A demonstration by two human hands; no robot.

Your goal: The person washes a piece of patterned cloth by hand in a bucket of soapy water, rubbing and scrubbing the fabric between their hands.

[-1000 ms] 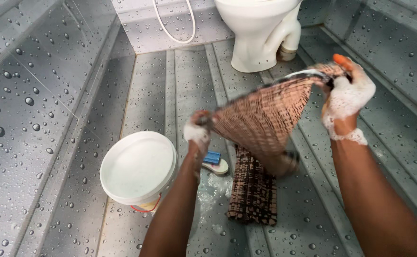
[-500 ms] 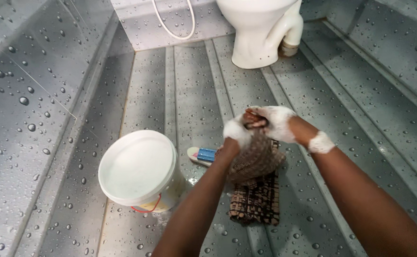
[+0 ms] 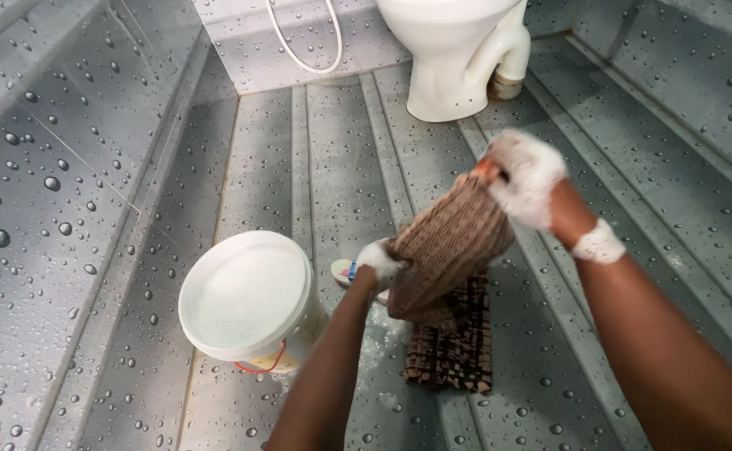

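From the head camera, both arms reach in from the bottom of the frame. The right hand [image 3: 523,178], coated in white soap foam, sits right of centre with its fingers clenched around the upper corner of a wet brown-and-black checked cloth [image 3: 449,250]. The left hand [image 3: 376,260], also foamy, is lower and just left of centre, its fingers closed on the lower edge of the same cloth, so the fabric is stretched on a slant between the two hands above the floor. Directly below it, in the lower middle of the frame, a darker folded patterned cloth [image 3: 451,351] lies flat on the grey droplet-patterned floor [image 3: 316,159]. A white plastic bucket with a red handle [image 3: 247,296], filled with milky soapy water, stands at lower left, near the left forearm. Just behind the left hand, a small pale object with a blue piece on it [image 3: 345,271] peeks out; it is mostly hidden, possibly a soap dish. At the top centre stands the base of a white ceramic toilet [image 3: 458,58], with a thin white hose [image 3: 303,54] looping to its left.
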